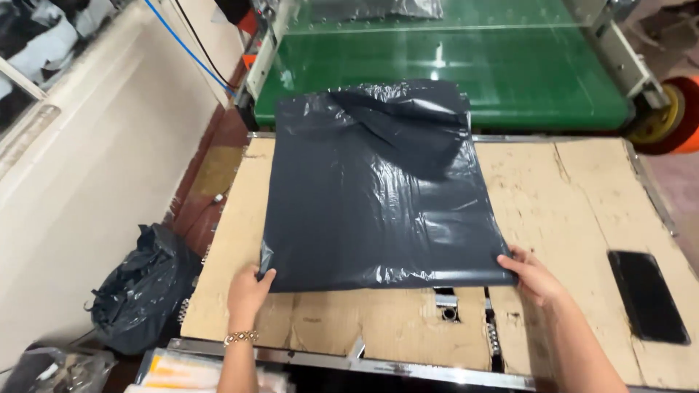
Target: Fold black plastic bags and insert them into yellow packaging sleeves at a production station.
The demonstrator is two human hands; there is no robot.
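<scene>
Packing workshop or small factory line. Evidence: green conveyor belt (444, 80) in a metal frame, beyond the hands; cardboard-covered worktable (582, 204) beneath them; stuffed black waste bag (142, 287) on the floor, left of the left hand.

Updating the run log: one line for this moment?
left hand: grips black bag corner | right hand: grips opposite corner | bag: flat on cardboard-topped table

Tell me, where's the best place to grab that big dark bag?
Probably by its two near corners, coming from the near edge, as the left hand and right hand do. The bag lies flat on the cardboard table, and its far end is puffed and crumpled, so the near edge looks easier to pinch.
</scene>
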